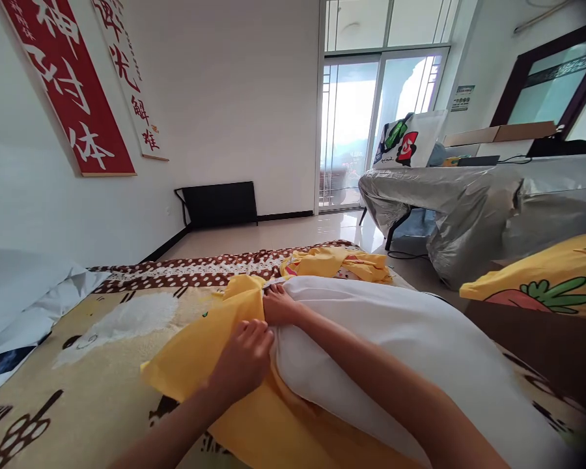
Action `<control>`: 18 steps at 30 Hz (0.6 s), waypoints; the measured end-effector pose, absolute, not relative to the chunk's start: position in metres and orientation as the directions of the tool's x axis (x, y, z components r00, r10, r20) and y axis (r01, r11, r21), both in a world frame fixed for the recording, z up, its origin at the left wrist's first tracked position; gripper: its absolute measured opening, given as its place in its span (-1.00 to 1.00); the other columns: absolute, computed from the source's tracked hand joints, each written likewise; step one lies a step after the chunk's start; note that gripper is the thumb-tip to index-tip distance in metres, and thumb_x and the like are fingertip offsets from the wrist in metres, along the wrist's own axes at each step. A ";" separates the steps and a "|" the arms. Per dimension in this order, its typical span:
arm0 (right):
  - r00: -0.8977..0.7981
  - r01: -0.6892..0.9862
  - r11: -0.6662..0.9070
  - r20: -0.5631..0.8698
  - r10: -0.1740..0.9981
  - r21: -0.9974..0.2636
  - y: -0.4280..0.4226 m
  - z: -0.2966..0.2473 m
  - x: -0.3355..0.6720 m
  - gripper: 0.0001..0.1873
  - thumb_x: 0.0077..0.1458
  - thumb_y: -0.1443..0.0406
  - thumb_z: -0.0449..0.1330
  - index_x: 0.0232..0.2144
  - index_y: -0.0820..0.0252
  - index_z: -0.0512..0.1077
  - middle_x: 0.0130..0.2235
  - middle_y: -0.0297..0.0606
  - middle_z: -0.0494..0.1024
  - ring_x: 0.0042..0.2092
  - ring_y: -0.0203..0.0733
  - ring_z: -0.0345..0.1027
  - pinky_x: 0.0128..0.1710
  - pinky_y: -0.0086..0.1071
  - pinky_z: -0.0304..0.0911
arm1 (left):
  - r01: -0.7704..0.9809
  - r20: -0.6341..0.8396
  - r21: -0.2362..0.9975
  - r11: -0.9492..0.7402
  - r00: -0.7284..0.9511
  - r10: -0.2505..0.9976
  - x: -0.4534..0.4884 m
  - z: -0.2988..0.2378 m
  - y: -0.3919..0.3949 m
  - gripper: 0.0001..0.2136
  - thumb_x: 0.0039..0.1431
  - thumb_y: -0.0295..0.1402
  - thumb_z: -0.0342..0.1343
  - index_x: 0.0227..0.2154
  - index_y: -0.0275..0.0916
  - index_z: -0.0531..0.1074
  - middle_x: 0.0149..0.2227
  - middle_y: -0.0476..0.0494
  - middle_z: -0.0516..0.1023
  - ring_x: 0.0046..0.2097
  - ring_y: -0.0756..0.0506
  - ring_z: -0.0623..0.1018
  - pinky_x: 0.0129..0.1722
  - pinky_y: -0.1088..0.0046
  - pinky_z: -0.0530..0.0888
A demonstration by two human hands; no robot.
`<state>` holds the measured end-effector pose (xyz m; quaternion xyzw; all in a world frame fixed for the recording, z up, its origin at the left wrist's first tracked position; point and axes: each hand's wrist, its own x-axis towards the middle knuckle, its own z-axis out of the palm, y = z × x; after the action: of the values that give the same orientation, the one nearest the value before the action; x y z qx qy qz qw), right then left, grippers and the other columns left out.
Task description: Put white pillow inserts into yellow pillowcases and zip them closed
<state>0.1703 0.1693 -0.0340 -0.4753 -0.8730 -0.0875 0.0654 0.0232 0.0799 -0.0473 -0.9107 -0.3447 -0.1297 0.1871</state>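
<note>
A white pillow [395,319] lies on the bed, its left end at the mouth of a yellow pillowcase [209,319]. My left hand [247,358] is closed on the pillowcase's near edge, beside the pillow's end. Just beyond it, my right hand [279,305] is closed at the far part of the same opening, next to the pillow's corner; the fingers' exact hold is partly hidden. Part of the yellow cloth spreads under the pillow toward me. How far the pillow sits inside the case is hidden.
Crumpled yellow cloth [336,262] lies beyond the pillow on the patterned blanket [122,365]. A carrot-print yellow pillow [542,280] is at right. A plastic-covered table [473,195] holds a printed bag [410,140] and boxes. White bedding [24,293] is at left.
</note>
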 end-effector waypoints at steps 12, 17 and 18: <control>-0.528 0.848 0.385 0.512 0.677 0.365 0.004 -0.112 0.227 -0.42 0.13 0.29 0.04 0.22 0.12 0.17 0.25 -0.05 0.21 0.22 0.18 0.09 0.05 0.02 0.11 | 0.403 0.216 -0.264 -0.876 0.910 0.353 -0.003 -0.069 0.087 -0.88 0.11 -0.36 0.01 -0.33 -0.27 0.37 -0.17 -0.19 0.45 0.03 -0.18 0.35 0.06 0.16 0.11; -0.571 0.807 0.339 0.495 0.655 0.483 0.014 -0.120 0.246 -0.35 0.11 0.41 0.04 0.26 0.04 0.09 0.12 0.01 0.39 0.03 0.16 0.32 -0.09 0.00 0.17 | 0.438 0.087 -0.229 -0.869 0.899 0.430 0.017 -0.072 0.077 -0.80 0.04 -0.27 0.05 -0.43 -0.31 0.46 -0.41 -0.20 0.48 -0.26 -0.15 0.45 -0.08 0.22 0.27; -0.579 0.801 0.357 0.475 0.662 0.480 0.020 -0.115 0.247 -0.38 0.13 0.40 0.04 0.25 0.08 0.11 0.07 0.01 0.43 -0.02 0.11 0.35 -0.10 -0.04 0.18 | 0.476 0.060 -0.253 -0.842 0.877 0.478 0.020 -0.071 0.075 -0.76 0.05 -0.26 0.03 -0.42 -0.34 0.49 -0.43 -0.24 0.49 -0.29 -0.17 0.46 -0.11 0.20 0.29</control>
<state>0.2468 0.0200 -0.1155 -0.4475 -0.8177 -0.3480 0.1000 0.0198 0.0749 -0.0715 -0.9597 -0.2485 0.0027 0.1311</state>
